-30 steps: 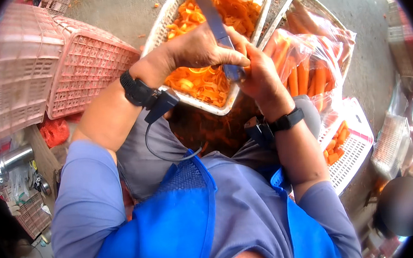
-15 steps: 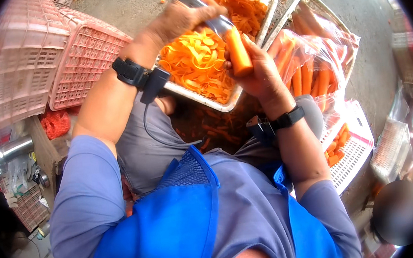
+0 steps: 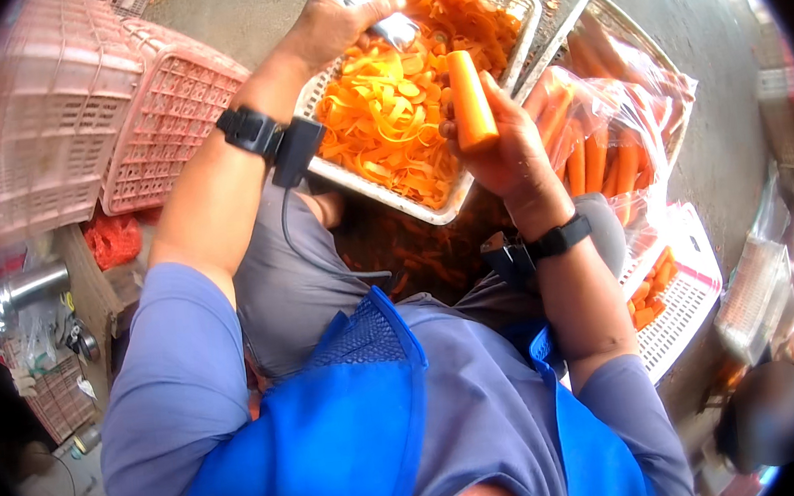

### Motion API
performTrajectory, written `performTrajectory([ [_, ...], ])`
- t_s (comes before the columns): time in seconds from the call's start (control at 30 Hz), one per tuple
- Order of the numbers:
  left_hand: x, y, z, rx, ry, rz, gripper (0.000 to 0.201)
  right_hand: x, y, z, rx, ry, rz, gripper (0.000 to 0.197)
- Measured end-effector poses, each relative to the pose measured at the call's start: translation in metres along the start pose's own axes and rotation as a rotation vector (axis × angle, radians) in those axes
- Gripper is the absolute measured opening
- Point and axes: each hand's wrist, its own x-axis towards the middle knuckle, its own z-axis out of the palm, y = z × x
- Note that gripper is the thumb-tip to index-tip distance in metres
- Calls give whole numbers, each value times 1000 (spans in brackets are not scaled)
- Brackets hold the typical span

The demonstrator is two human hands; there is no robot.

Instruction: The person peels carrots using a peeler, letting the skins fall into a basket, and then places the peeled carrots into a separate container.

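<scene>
My left hand (image 3: 337, 26) is closed around a silvery metal peeler (image 3: 392, 30). A long flat part of it runs out past the hand to the upper edge, and its other end points toward the crate of peels. In my right hand (image 3: 510, 146) a carrot (image 3: 472, 102) stands nearly upright, its thick blunt end low against the palm. Peeler and carrot are apart. Below both hands, orange carrot peelings (image 3: 385, 120) heap up in a white crate (image 3: 432, 214).
To the right, a second crate (image 3: 595, 1) holds carrots in a clear plastic bag (image 3: 611, 136). A white perforated basket (image 3: 677, 326) with orange pieces (image 3: 652, 290) sits beside my right forearm. Pink crates (image 3: 169, 117) are stacked at left, near a red mesh bag (image 3: 112, 239).
The peeler has left the carrot; my left hand has drawn it up and to the left. My right hand and the carrot have shifted slightly right and down.
</scene>
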Motion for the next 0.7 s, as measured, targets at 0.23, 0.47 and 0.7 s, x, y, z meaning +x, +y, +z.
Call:
performTrajectory([
  [0.23, -34, 50, 53, -120, -398, -11, 20, 0, -4, 3, -122, 6, -35, 36],
  [0.47, 2, 23, 35, -11, -250, 6, 22, 3, 2, -12, -139, -19, 39, 38],
  [0.7, 3, 3, 9, -41, -40, -8, 22, 1, -3, 2, 11, 32, 48, 38],
])
